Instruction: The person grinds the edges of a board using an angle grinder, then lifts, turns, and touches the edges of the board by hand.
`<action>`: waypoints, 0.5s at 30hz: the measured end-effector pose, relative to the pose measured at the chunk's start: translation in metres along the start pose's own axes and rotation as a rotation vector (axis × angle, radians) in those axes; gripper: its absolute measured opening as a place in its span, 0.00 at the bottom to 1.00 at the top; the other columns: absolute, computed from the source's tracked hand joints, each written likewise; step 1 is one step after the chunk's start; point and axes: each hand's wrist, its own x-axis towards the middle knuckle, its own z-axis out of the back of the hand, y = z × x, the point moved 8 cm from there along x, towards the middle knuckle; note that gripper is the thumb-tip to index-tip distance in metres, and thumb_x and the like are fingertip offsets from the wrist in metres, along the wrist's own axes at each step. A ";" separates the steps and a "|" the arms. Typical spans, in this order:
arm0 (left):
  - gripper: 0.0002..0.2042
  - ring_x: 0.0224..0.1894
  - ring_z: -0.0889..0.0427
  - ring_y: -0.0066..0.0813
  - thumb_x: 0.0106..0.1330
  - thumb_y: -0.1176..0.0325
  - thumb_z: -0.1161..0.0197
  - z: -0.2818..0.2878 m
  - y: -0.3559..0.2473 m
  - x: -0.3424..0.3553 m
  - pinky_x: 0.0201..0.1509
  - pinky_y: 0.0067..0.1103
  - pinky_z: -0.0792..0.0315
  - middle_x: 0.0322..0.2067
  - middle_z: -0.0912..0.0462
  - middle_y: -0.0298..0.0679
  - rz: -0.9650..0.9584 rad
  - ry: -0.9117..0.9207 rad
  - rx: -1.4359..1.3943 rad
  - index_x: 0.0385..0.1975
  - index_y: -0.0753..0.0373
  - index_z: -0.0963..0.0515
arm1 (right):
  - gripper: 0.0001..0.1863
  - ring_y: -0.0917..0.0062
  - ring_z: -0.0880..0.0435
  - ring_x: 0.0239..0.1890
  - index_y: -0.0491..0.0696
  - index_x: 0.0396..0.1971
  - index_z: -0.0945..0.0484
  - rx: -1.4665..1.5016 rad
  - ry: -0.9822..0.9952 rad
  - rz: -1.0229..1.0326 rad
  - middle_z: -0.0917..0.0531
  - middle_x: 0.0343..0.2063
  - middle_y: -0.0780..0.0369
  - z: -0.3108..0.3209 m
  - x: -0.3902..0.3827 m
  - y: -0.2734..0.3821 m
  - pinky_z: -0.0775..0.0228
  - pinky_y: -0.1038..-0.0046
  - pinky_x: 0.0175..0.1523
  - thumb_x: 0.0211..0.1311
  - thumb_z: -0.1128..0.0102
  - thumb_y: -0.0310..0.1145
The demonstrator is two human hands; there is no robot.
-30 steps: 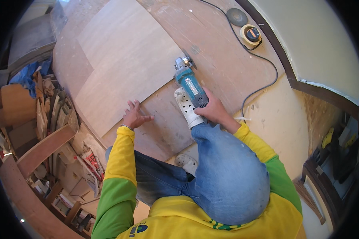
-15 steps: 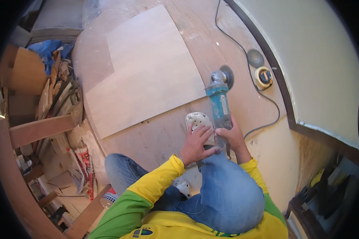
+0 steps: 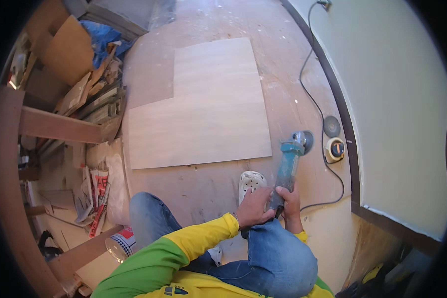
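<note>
A teal angle grinder (image 3: 286,171) stands tilted above my bent knee, its disc (image 3: 307,142) pointing away from me. My right hand (image 3: 289,202) is wrapped round the lower, dark end of its body, with the thumb lying across it. From the other side my left hand (image 3: 255,206) closes against that same end, fingers curled; part of the grip is hidden. Just beyond the left hand shows a white clog (image 3: 252,182) on my foot. Farther off, a pale L-shaped sheet (image 3: 218,119) lies flat on the dusty floor, apart from the grinder.
A black cord (image 3: 315,94) runs along the right side past a spare grinding disc (image 3: 332,126) and a tape measure (image 3: 335,150). A pale panel with a dark edge (image 3: 350,107) borders the right. Wooden framing (image 3: 59,124), scrap boards (image 3: 102,111) and a paint can (image 3: 120,246) are at left.
My left hand has gone from spread fingers beside the grinder to closing on its lower end. The view has shifted, so the sheet and floor items sit lower and farther right.
</note>
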 end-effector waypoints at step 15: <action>0.34 0.53 0.23 0.47 0.59 0.55 0.36 0.112 0.213 -0.105 0.59 0.32 0.30 0.51 0.23 0.54 0.713 -0.383 0.009 0.61 0.71 0.35 | 0.48 0.53 0.23 0.48 0.55 0.70 0.44 -1.647 -0.667 0.503 0.23 0.48 0.50 0.124 0.033 0.059 0.29 0.58 0.51 0.47 0.28 0.35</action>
